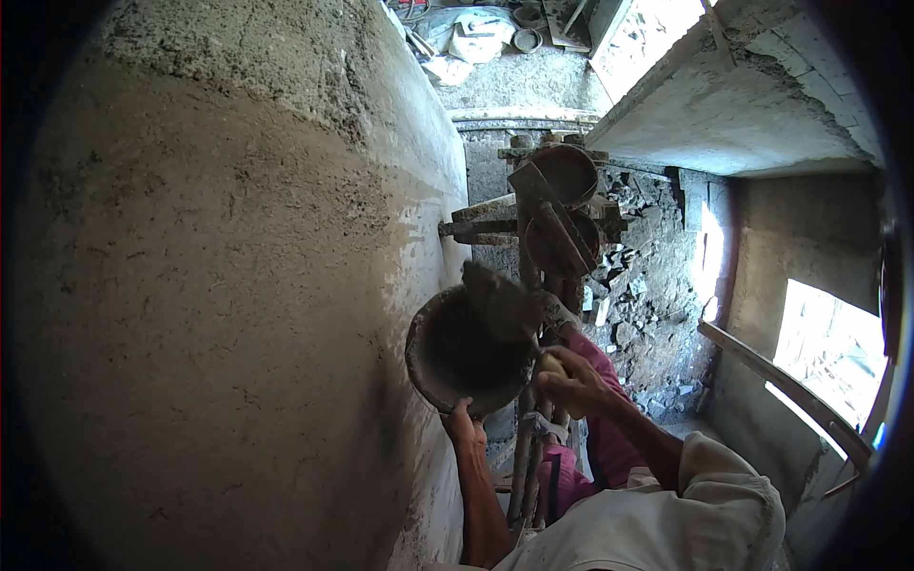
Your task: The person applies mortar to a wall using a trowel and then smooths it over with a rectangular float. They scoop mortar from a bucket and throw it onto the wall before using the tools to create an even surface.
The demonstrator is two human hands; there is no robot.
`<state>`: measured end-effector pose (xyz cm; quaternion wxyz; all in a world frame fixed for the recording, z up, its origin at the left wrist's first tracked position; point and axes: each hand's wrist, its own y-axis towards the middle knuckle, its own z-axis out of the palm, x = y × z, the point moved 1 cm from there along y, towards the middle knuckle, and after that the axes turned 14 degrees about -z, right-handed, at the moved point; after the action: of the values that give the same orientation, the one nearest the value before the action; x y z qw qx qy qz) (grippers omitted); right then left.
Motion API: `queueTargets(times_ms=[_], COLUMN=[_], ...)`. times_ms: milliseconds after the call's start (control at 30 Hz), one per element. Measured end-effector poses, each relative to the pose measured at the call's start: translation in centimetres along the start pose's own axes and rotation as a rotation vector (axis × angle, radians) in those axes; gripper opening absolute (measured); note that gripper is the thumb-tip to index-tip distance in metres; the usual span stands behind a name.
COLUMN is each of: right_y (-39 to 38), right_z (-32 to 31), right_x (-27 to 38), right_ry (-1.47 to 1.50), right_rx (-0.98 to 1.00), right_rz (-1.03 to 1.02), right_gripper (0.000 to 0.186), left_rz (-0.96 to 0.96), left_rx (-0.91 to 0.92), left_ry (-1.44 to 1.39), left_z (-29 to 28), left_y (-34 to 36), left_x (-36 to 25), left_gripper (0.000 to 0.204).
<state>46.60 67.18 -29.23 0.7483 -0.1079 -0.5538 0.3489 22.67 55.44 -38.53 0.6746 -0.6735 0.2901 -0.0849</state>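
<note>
The left hand (464,425) reaches up from the lower edge, forearm nearly vertical and bare, its fingers hooked over the lower rim of a round, mortar-caked pan (466,354) and gripping it so the pan tilts with its hollow facing the camera, just beside the rough plastered wall (219,285). The right hand (569,381) comes in from the right, elbow bent and sleeve pushed up, clenched around the wooden handle of a trowel (502,303) whose grey blade lies over the pan's upper right rim. Behind both hands rise the poles of a wooden scaffold (529,457), carrying two more pans (564,173) higher up.
</note>
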Motion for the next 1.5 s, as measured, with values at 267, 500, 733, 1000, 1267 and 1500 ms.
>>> queueTargets(times_ms=[267, 500, 733, 1000, 1267, 1500], right_y=[11.6, 13.9, -1.1, -4.9, -4.4, 9.9], right_z=[3.3, 22.8, 14.6, 6.4, 3.8, -17.3], right_x=[0.4, 6.4, 7.1, 1.5, 1.7, -12.2], right_ry=[-0.583, -0.034, -0.356, -1.238, -0.78, -1.163], right_rx=[-0.771, -0.15, 0.512, 0.709, 0.451, -0.19], right_rz=[-0.467, -0.618, -0.594, -0.36, -0.53, -0.473], right_gripper=[0.031, 0.041, 0.053, 0.043, 0.05, 0.05], left_rz=[-0.023, -0.101, -0.006, 0.086, 0.03, -0.002], left_rx=[-0.189, -0.171, -0.135, 0.061, 0.149, 0.054], left_ry=[0.014, -0.089, -0.221, -0.142, -0.128, 0.045], left_z=[-3.8, -11.8, -7.1, -7.6, -8.9, -9.1], left_y=[-4.7, -7.1, -12.8, -11.5, -3.0, 12.0], left_x=[3.9, 9.0, 7.3, 6.4, 6.9, 10.9], left_gripper=[0.06, 0.061, 0.061, 0.06, 0.054, 0.056])
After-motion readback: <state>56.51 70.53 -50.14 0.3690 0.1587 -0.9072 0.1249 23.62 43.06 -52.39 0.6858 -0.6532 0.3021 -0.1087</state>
